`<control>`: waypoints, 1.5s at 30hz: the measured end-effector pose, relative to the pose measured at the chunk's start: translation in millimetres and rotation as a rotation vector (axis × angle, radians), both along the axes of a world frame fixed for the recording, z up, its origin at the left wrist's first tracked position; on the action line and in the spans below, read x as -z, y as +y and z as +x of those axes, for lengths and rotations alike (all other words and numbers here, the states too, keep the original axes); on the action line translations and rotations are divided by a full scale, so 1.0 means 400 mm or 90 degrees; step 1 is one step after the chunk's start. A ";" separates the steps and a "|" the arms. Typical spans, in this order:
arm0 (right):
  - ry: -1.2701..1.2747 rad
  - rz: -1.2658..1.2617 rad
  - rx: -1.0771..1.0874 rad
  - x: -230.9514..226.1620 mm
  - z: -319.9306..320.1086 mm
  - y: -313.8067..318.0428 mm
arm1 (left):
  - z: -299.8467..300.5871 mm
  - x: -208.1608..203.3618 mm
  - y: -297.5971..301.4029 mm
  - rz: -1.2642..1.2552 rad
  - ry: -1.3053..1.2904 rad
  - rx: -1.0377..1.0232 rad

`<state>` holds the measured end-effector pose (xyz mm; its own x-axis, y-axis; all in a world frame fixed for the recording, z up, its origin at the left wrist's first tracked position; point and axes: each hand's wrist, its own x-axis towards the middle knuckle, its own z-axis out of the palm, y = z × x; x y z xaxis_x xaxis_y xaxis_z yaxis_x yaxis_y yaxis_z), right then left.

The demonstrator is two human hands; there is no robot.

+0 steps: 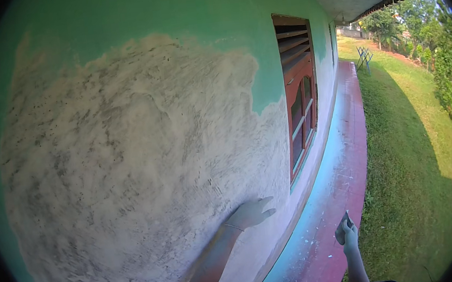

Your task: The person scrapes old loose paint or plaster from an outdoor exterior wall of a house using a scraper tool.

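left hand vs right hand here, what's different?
The left hand lies flat against the scraped wall, fingers spread; the right hand hangs off the wall, over the red walkway. The left hand is empty; the right hand's grip is closed on a small flat scraper. The left hand reaches further forward than the right. Both look dusted pale.

Bright daylight outdoors, coming from the upper right beyond the roof edge. Strong sun on the lawn [427,138], with a broad dark shadow lying across its near side and the red walkway [344,184]. Even shade over the scraped wall [130,166], no glare there. Heavy fisheye bending: window frame [299,96] and walkway curve toward the rim. Black vignette around the circle. Slightly hazy and washed out overall; distant trees [447,60] soft, hands a little blurred.
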<state>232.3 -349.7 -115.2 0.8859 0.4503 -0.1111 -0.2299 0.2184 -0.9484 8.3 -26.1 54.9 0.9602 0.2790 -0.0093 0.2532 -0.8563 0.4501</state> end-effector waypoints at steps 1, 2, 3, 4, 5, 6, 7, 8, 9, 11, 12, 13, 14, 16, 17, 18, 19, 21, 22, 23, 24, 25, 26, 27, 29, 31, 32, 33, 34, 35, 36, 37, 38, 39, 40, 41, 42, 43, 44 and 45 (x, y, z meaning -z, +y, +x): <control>-0.038 0.010 -0.021 -0.035 -0.046 0.049 | -0.030 -0.093 -0.042 0.049 -0.104 -0.041; -0.056 0.035 -0.060 -0.082 -0.097 0.104 | -0.070 -0.160 -0.075 0.125 -0.189 -0.062; -0.074 0.061 -0.094 -0.125 -0.145 0.159 | -0.103 -0.208 -0.098 0.200 -0.274 -0.076; -0.095 0.115 -0.126 -0.150 -0.161 0.223 | -0.128 -0.248 -0.121 0.202 -0.273 -0.072; -0.118 0.168 -0.159 -0.175 -0.165 0.285 | -0.149 -0.281 -0.139 0.303 -0.327 -0.096; -0.150 0.183 -0.204 -0.227 -0.179 0.337 | -0.186 -0.310 -0.161 0.410 -0.378 -0.132; -0.181 0.198 -0.239 -0.277 -0.185 0.381 | -0.215 -0.332 -0.182 0.411 -0.376 -0.130; -0.174 0.235 -0.236 -0.312 -0.178 0.434 | -0.246 -0.350 -0.202 0.471 -0.378 -0.177; -0.166 0.272 -0.233 -0.347 -0.169 0.490 | -0.274 -0.362 -0.212 0.531 -0.379 -0.224; -0.271 0.360 -0.227 -0.450 -0.157 0.590 | -0.335 -0.355 -0.219 0.552 -0.384 -0.291; -0.303 0.342 -0.227 -0.487 -0.132 0.637 | -0.364 -0.342 -0.218 0.568 -0.394 -0.354; -0.334 0.324 -0.226 -0.513 -0.109 0.685 | -0.394 -0.319 -0.209 0.572 -0.391 -0.354; -0.332 0.327 -0.226 -0.538 -0.098 0.723 | -0.426 -0.293 -0.199 0.621 -0.336 -0.409; -0.656 0.141 -0.059 -0.571 -0.109 0.783 | -0.465 -0.244 -0.195 0.676 -0.274 -0.464; -0.651 0.144 -0.059 -0.572 -0.131 0.789 | -0.478 -0.222 -0.194 0.750 -0.227 -0.480; -0.675 0.084 -0.009 -0.580 -0.168 0.782 | -0.489 -0.208 -0.189 0.822 -0.179 -0.499; -0.696 0.022 0.044 -0.577 -0.191 0.781 | -0.490 -0.202 -0.184 0.824 -0.178 -0.497; -0.696 0.041 0.045 -0.539 -0.217 0.786 | -0.487 -0.195 -0.179 0.886 -0.193 -0.487; -0.700 0.061 0.045 -0.519 -0.228 0.784 | -0.486 -0.190 -0.176 0.884 -0.193 -0.478; -0.706 0.093 0.033 -0.505 -0.239 0.784 | -0.484 -0.185 -0.173 0.891 -0.191 -0.504; -0.702 0.086 0.039 -0.498 -0.245 0.783 | -0.483 -0.183 -0.168 0.899 -0.189 -0.527; -0.706 0.086 0.002 -0.493 -0.250 0.780 | -0.484 -0.179 -0.165 0.898 -0.190 -0.517; -0.710 0.085 -0.036 -0.488 -0.250 0.779 | -0.486 -0.176 -0.164 0.911 -0.191 -0.525; -0.735 0.082 -0.045 -0.483 -0.240 0.780 | -0.485 -0.174 -0.162 0.925 -0.192 -0.536; -0.724 0.090 -0.038 -0.476 -0.232 0.785 | -0.483 -0.174 -0.160 0.926 -0.187 -0.529; -0.716 0.098 -0.037 -0.471 -0.226 0.786 | -0.480 -0.173 -0.160 0.925 -0.180 -0.529; -0.726 0.092 -0.032 -0.470 -0.224 0.787 | -0.478 -0.174 -0.159 0.930 -0.183 -0.529; -0.735 0.088 -0.028 -0.469 -0.225 0.787 | -0.480 -0.174 -0.158 0.937 -0.185 -0.528; -0.733 0.087 -0.030 -0.469 -0.215 0.792 | -0.482 -0.172 -0.158 0.936 -0.182 -0.528; -0.673 0.073 -0.015 -0.468 -0.193 0.802 | -0.482 -0.169 -0.158 0.933 -0.182 -0.530; -0.612 0.060 0.001 -0.467 -0.165 0.816 | -0.481 -0.169 -0.156 0.932 -0.182 -0.531; -0.531 0.118 -0.021 -0.461 -0.129 0.829 | -0.481 -0.170 -0.156 0.934 -0.182 -0.531; -0.530 0.119 -0.020 -0.453 -0.091 0.841 | -0.482 -0.170 -0.157 0.933 -0.175 -0.532; -0.499 0.143 -0.033 -0.441 -0.050 0.851 | -0.482 -0.170 -0.158 0.932 -0.169 -0.531; -0.470 0.168 -0.046 -0.422 -0.010 0.866 | -0.481 -0.170 -0.159 0.935 -0.172 -0.529; -0.495 0.195 0.018 -0.376 0.046 0.895 | -0.475 -0.172 -0.157 0.937 -0.177 -0.524; -0.496 0.199 0.018 -0.367 0.064 0.903 | -0.477 -0.172 -0.158 0.939 -0.177 -0.530; -0.504 0.157 0.005 -0.358 0.081 0.910 | -0.478 -0.173 -0.160 0.942 -0.178 -0.531; -0.513 0.114 -0.007 -0.350 0.094 0.923 | -0.480 -0.174 -0.162 0.945 -0.180 -0.534; -0.512 0.115 -0.004 -0.353 0.109 0.939 | -0.481 -0.174 -0.164 0.946 -0.181 -0.534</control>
